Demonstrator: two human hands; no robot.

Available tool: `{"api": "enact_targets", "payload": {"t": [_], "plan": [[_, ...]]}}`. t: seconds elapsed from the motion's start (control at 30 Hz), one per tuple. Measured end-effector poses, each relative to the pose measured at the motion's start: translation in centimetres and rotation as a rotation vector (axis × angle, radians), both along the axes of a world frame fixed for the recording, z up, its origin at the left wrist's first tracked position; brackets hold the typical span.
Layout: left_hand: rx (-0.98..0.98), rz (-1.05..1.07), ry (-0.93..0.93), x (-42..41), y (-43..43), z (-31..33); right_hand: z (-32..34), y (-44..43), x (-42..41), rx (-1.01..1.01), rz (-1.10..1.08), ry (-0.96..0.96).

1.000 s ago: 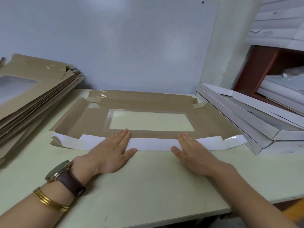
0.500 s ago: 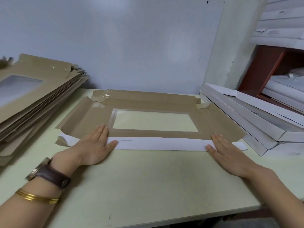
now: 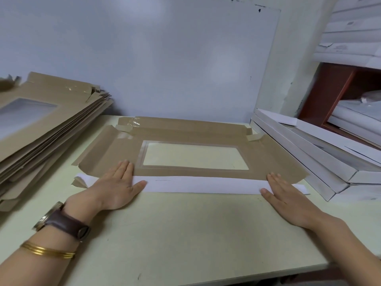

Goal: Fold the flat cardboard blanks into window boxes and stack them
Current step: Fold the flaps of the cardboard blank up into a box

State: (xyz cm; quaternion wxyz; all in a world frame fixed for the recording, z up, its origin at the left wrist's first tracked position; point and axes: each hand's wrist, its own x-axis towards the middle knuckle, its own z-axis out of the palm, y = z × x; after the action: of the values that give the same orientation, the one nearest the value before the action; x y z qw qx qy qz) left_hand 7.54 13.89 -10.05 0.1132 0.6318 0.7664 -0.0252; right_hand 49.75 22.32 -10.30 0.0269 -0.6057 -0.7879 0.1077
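One cardboard blank lies flat by the tabletop's back edge. The left hand and right hand, fingers straight and gripping nothing, press down its one folded white flap.

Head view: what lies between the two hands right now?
In the head view, only the folded-over white flap of the cardboard blank runs between the left hand and the right hand; both press flat near its ends.

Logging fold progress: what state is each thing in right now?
Blank, flat on the table, near flap folded over.
Left hand, open, pressing the flap's left end.
Right hand, open, pressing its right end.
Pile of blanks, unfolded, at left.
White boxes, folded, stacked at right.
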Motion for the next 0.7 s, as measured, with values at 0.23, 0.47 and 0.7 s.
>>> {"api": "enact_targets", "payload": {"t": [0.23,0.47,0.7], "plan": [[0.082,-0.008,-0.081,-0.1,0.1,0.3,-0.6,-0.1,0.3,0.064,-0.018,0.066],[0.303,0.019,-0.082,0.5,-0.2,0.6,-0.3,-0.6,0.3,0.202,0.063,0.189],[0.683,-0.371,-0.154,2.8,-0.7,0.5,-0.2,-1.9,-2.7,0.413,0.306,0.184]]}}
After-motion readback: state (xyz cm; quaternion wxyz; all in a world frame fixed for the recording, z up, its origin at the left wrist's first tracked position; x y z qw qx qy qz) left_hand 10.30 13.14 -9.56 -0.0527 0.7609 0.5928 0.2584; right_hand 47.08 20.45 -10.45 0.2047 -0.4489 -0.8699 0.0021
